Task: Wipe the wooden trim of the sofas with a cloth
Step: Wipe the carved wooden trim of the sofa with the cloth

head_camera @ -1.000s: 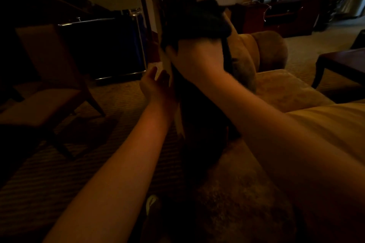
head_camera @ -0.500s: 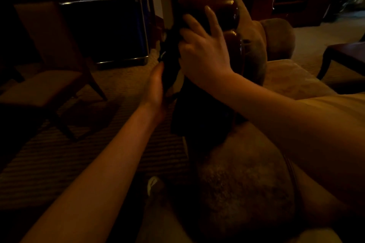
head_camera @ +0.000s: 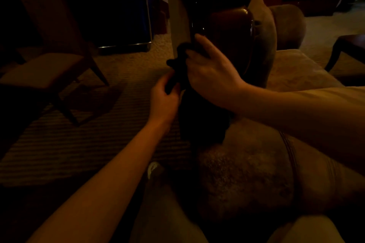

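Note:
The room is dim. A glossy dark wooden trim [head_camera: 227, 25] runs up the front of the sofa arm in rounded sections. A dark cloth [head_camera: 181, 55] is bunched against the trim's left edge. My right hand [head_camera: 209, 73] presses the cloth to the wood, its fingers spread over the trim. My left hand [head_camera: 164, 94] pinches the cloth's lower end just left of the trim. Below the hands the trim and the rest of the cloth merge into shadow.
The sofa's upholstered arm [head_camera: 246, 179] and seat cushion [head_camera: 300, 71] lie to the right. A wooden chair [head_camera: 45, 69] stands on the striped carpet at left, a dark cart [head_camera: 110, 12] behind it. A dark table [head_camera: 349, 45] sits at the right edge.
My right hand has slid down the trim with the cloth, from the upper rounded section to the lower one. My left hand has moved up and taken hold of the cloth's end.

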